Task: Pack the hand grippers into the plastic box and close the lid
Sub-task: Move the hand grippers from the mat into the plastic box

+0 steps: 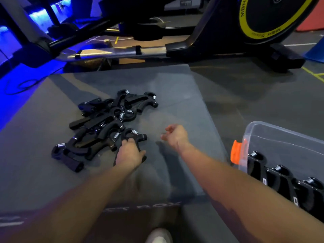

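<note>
— What's the room like?

— A dim gym, blue light on the left. Dark floor [245, 95] with yellow and white lines. An exercise bike [228, 32] stands at the back; its flywheel [273, 16] has a yellow ring with "MBH" printed on it, upside down from here. To the right of the bike are a red shape and a blue one, both cut off by the frame.

— And the surface?

— A big grey padded box [166, 85], its top scuffed. The near face carries pale lettering, blurred; only something like "BOX" can be read.

— Where are the grippers?

— Most lie in a tangled black pile [105, 123] on the pad's left half, steel springs showing. More stand in a row [284, 179] inside the clear bin [280, 134] at right, beside the pad. Small white marks on them are too small to read. The bin has an orange latch [235, 152] on its near-left corner.

— The hands?

— The left hand [130, 152] curls its fingers round the nearest gripper [134, 135] at the pile's edge. The right hand [175, 135] hangs over bare pad just beside it, fingers loosely curled, holding nothing.

— Anything else?

— A pale shoe [158, 236] at the bottom edge.
</note>
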`<move>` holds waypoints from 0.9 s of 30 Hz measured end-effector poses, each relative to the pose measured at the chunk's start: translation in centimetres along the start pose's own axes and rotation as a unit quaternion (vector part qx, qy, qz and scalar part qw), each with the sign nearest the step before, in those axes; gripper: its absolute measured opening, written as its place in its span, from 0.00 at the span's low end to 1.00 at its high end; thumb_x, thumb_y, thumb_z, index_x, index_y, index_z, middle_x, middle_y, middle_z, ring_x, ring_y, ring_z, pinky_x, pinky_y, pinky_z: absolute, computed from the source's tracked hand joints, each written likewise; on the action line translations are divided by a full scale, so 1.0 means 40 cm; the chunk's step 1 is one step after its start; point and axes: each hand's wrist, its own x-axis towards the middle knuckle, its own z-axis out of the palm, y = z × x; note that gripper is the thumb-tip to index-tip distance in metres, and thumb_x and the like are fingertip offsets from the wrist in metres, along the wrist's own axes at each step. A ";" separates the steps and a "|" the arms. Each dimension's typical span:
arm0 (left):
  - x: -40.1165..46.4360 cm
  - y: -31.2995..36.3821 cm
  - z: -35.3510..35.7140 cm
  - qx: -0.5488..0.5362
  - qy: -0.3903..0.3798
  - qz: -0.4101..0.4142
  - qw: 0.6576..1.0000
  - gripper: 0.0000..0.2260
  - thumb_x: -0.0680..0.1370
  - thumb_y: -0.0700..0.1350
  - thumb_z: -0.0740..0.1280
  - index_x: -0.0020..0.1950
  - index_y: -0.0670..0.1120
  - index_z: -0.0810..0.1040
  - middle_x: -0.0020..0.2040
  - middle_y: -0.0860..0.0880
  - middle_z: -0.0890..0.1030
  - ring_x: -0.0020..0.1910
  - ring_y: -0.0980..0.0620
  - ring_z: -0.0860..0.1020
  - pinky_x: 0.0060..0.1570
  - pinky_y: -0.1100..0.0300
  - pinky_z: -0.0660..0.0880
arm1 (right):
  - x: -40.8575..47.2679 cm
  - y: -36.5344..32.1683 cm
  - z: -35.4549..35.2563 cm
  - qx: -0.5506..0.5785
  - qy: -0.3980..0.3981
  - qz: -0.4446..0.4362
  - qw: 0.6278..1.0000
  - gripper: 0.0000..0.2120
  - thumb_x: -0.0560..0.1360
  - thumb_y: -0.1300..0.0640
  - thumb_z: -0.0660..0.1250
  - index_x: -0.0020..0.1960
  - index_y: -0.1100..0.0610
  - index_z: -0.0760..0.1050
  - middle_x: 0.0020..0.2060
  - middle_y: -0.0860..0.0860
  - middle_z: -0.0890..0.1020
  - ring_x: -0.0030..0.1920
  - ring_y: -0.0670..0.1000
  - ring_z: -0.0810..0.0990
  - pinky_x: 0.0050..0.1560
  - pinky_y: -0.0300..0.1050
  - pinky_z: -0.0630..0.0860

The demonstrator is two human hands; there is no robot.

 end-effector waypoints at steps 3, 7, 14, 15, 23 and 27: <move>0.015 -0.010 0.019 -0.026 0.007 -0.016 1.000 0.23 0.74 0.49 0.69 0.63 0.42 0.65 0.64 0.41 0.68 0.61 0.38 0.73 0.60 0.45 0.71 | 0.011 0.016 0.033 0.015 -0.016 0.019 1.000 0.11 0.71 0.67 0.70 0.39 0.55 0.69 0.36 0.51 0.74 0.41 0.49 0.73 0.54 0.44 0.74; 0.036 0.002 0.029 -0.068 0.036 -0.061 0.995 0.26 0.73 0.48 0.70 0.64 0.40 0.64 0.65 0.39 0.70 0.63 0.36 0.72 0.59 0.45 0.70 | 0.033 0.040 0.027 -0.029 -0.006 0.012 0.999 0.10 0.69 0.64 0.72 0.47 0.56 0.73 0.34 0.49 0.73 0.44 0.50 0.72 0.60 0.46 0.75; 0.038 0.031 0.022 -0.081 0.047 -0.128 0.987 0.17 0.72 0.42 0.69 0.59 0.39 0.74 0.61 0.39 0.76 0.59 0.37 0.77 0.55 0.51 0.74 | 0.037 0.034 -0.037 -0.031 -0.015 0.006 0.999 0.12 0.69 0.65 0.71 0.51 0.57 0.74 0.39 0.52 0.76 0.43 0.49 0.73 0.47 0.36 0.73; 0.031 0.040 0.015 -0.083 0.044 -0.121 0.988 0.16 0.72 0.42 0.69 0.58 0.39 0.75 0.59 0.39 0.78 0.58 0.38 0.77 0.55 0.52 0.74 | 0.027 0.028 -0.051 -0.032 -0.011 0.001 0.999 0.14 0.70 0.64 0.71 0.54 0.57 0.74 0.45 0.54 0.78 0.45 0.49 0.73 0.44 0.33 0.72; -0.058 0.217 -0.014 -0.330 -0.020 0.030 0.943 0.11 0.74 0.36 0.66 0.56 0.40 0.78 0.46 0.44 0.81 0.35 0.50 0.75 0.35 0.67 0.75 | -0.040 -0.017 -0.213 0.005 0.046 -0.013 0.999 0.20 0.70 0.68 0.71 0.60 0.68 0.72 0.38 0.58 0.79 0.45 0.51 0.75 0.41 0.35 0.72; -0.106 0.325 -0.007 -0.427 -0.073 0.060 0.899 0.13 0.76 0.34 0.63 0.60 0.33 0.75 0.38 0.44 0.77 0.30 0.52 0.72 0.28 0.63 0.72 | -0.094 -0.016 -0.328 0.048 0.081 -0.034 0.995 0.20 0.70 0.68 0.71 0.61 0.68 0.71 0.32 0.51 0.72 0.46 0.51 0.73 0.46 0.37 0.73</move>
